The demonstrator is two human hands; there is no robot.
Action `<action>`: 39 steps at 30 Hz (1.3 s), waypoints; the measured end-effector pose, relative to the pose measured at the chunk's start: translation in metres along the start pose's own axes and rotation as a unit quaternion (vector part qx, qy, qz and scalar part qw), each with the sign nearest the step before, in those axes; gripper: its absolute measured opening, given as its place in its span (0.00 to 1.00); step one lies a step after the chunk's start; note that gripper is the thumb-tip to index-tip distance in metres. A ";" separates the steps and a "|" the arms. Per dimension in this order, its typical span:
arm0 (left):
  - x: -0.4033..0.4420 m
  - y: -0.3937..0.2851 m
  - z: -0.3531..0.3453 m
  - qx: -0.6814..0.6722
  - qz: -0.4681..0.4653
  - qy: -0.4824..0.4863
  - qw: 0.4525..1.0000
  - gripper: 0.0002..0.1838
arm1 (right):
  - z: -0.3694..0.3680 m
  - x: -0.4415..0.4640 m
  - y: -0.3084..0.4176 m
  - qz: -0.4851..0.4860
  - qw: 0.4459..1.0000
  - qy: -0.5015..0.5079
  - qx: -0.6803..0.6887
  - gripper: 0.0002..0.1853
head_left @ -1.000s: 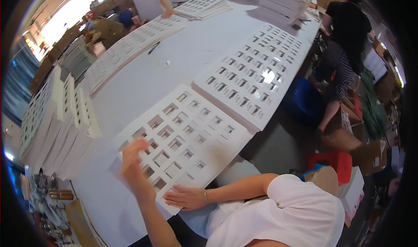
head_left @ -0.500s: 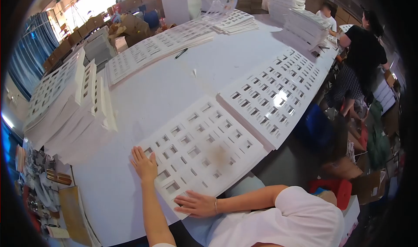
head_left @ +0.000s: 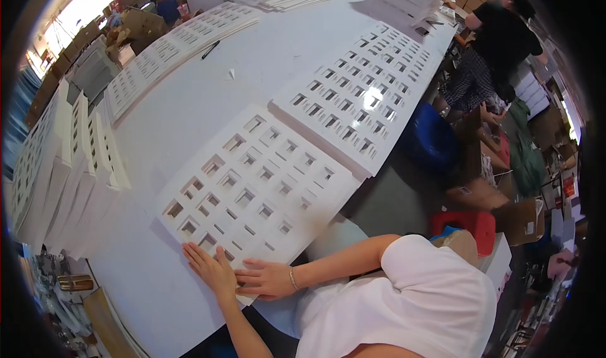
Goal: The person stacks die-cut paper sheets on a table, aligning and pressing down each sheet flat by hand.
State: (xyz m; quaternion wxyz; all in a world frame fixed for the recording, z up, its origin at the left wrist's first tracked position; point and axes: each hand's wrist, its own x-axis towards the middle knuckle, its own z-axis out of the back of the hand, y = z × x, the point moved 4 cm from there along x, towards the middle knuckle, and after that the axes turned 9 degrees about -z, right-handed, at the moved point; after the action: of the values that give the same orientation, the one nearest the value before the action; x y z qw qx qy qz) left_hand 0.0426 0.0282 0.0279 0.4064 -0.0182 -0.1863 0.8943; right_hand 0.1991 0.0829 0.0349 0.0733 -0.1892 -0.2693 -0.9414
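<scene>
A stack of white sheets with rectangular cut-out windows [head_left: 265, 159] lies on the table right in front of me. My left hand [head_left: 213, 271] rests flat along the stack's near left edge, fingers stretched out and pressed together lightly, thumb raised toward the cut-outs. Close beside it, my right hand [head_left: 268, 278], with a bracelet at the wrist, lies palm down on the near edge with its fingers extended. Neither hand grasps anything. Against the far right side of this stack sits a second stack of glossy cut-out sheets [head_left: 353, 99].
More cut-out sheets stand piled at the left [head_left: 63, 168] and lie along the far edge [head_left: 170, 48] of the white table [head_left: 183, 131]. A black pen [head_left: 211, 49] lies near them. At right are a person in black [head_left: 502, 39], a blue stool [head_left: 434, 137] and cardboard boxes [head_left: 517, 222].
My view has turned, so the table's contents sit further up and left. My left hand has come down the stack's edge, nearer to my right hand.
</scene>
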 end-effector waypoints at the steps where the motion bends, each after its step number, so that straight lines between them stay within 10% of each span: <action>1: 0.002 -0.001 0.000 0.013 0.006 0.002 1.000 0.41 | 0.004 -0.002 -0.003 -0.005 0.999 -0.015 0.032 0.26; 5: 0.003 0.002 -0.004 0.081 0.007 -0.011 0.997 0.41 | 0.066 -0.006 -0.037 -0.040 0.983 -0.173 -0.044 0.12; 9: 0.002 0.012 -0.017 0.114 -0.020 -0.041 0.992 0.42 | 0.169 -0.038 -0.145 -0.354 0.857 -0.274 -0.257 0.18; 14: 0.008 0.020 -0.027 0.156 -0.028 -0.050 0.986 0.42 | 0.219 -0.105 -0.229 -0.546 0.731 -0.135 -0.387 0.25; 29: 0.005 0.008 -0.015 0.181 0.039 0.014 0.983 0.42 | 0.244 -0.105 -0.233 -0.509 0.725 -0.220 -0.408 0.10; 32: 0.007 0.009 -0.018 0.177 0.028 0.007 0.984 0.43 | 0.280 -0.071 -0.201 -0.513 0.765 -0.155 -0.356 0.11; 36: 0.011 0.024 -0.029 0.131 -0.026 -0.028 0.991 0.44 | 0.337 -0.026 -0.143 -0.444 0.877 -0.181 0.038 0.15; 39: 0.004 0.013 -0.016 0.128 -0.005 -0.010 0.992 0.44 | 0.386 -0.015 -0.120 -0.451 0.801 -0.281 0.275 0.16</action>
State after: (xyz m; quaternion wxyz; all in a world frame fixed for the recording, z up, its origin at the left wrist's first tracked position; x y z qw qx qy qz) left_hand 0.0334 0.0280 0.0091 0.4078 0.0439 -0.0741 0.9090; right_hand 0.3067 0.3911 0.2736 -0.3897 -0.2743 -0.5810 -0.6598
